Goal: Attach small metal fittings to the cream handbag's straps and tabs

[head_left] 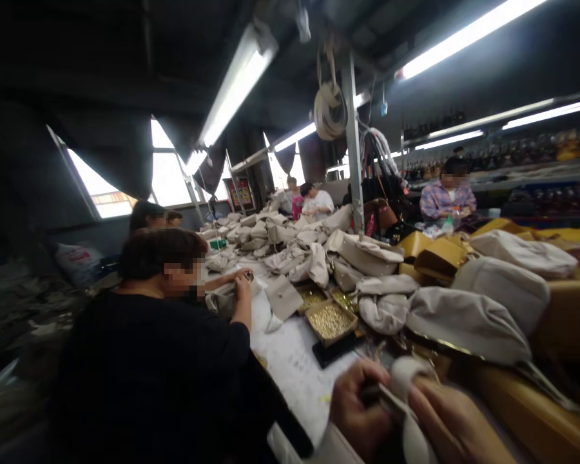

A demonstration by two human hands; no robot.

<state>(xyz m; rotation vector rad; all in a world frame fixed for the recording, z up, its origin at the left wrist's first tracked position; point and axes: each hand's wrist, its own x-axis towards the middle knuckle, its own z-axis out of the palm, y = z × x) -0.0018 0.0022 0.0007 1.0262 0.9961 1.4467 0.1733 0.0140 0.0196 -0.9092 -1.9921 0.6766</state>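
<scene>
My left hand (360, 409) and my right hand (452, 415) are close together at the lower right, both slightly blurred. Between them runs a pale beige strap (408, 377), bent into a loop at the top. Closed fingers of my left hand pinch its near side, and my right thumb and fingers grip the other side. Below my left hand lies more beige material (336, 444), perhaps part of the same piece. Just beyond my hands stand an open box of small gold-coloured metal pieces (331, 320) and a beige bag (466, 322) with gold trim.
A co-worker in black (164, 361) sits close on my left, handling a beige bag. Beige bags (280, 235) are heaped along the white table (294, 367). Yellow pieces (439, 254) lie at right. A metal post (355, 148) rises mid-table; other people work farther back.
</scene>
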